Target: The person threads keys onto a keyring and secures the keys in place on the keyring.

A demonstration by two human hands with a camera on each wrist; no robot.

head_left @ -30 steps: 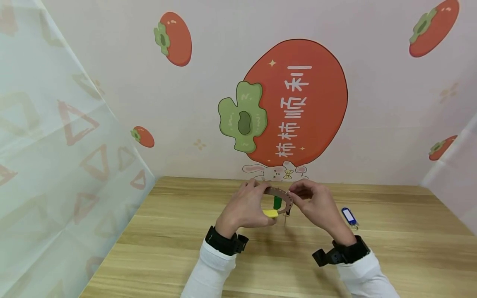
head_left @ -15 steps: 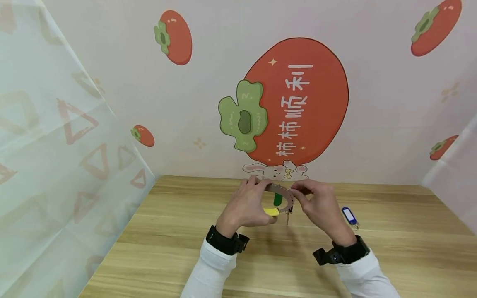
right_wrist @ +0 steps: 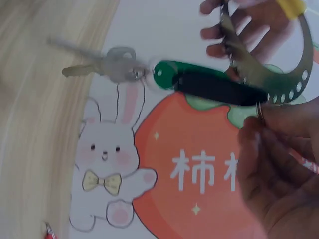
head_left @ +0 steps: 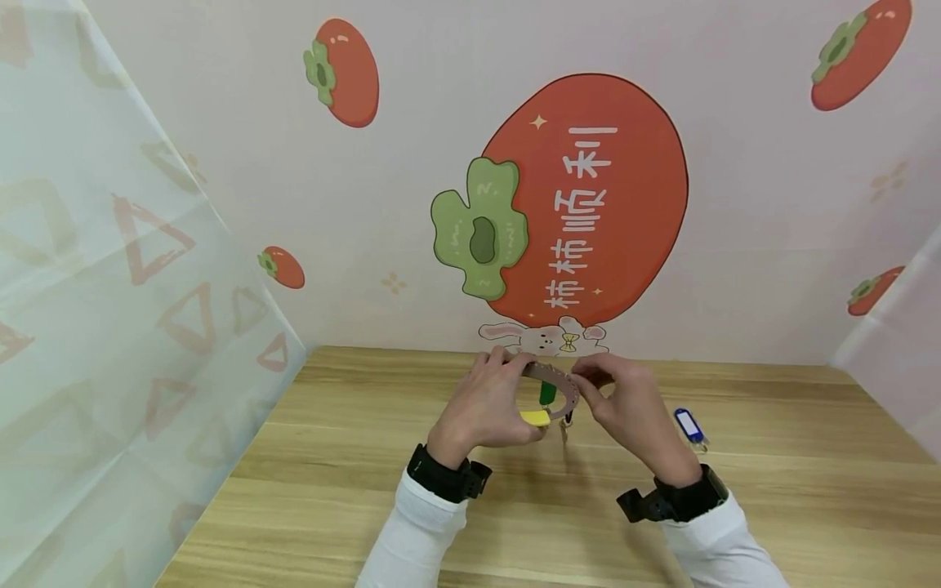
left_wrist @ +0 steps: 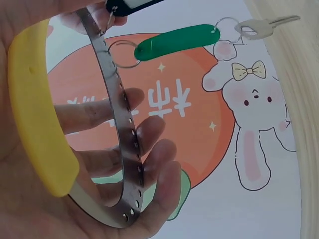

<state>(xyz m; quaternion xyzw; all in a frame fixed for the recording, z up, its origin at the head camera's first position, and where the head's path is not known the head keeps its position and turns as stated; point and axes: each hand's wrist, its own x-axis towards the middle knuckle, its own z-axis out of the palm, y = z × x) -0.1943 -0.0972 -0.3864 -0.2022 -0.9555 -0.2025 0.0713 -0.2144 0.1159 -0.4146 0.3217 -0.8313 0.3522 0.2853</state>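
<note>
My left hand (head_left: 481, 404) grips a key holder by its yellow handle (left_wrist: 37, 99). The holder's curved metal strip (left_wrist: 118, 102) carries a row of holes. From the strip hangs a green key tag (left_wrist: 177, 42) by a split ring, with a key (left_wrist: 255, 31) at its other end. My right hand (head_left: 625, 404) pinches the split ring of a black key tag (right_wrist: 219, 89) against the strip's edge. Whether that ring passes through a hole is hidden by the fingertips. Two keys overlap at the tags' far ends in the right wrist view.
A blue key tag (head_left: 688, 425) with a ring lies on the wooden table (head_left: 331, 490), right of my right hand. Behind the table stands a printed backdrop (head_left: 412, 163). A small red thing (right_wrist: 50, 233) is cut off at the right wrist view's bottom edge.
Both hands stay nearly in place on the key holder and the black tag's ring. The key hanging below has swung slightly.
</note>
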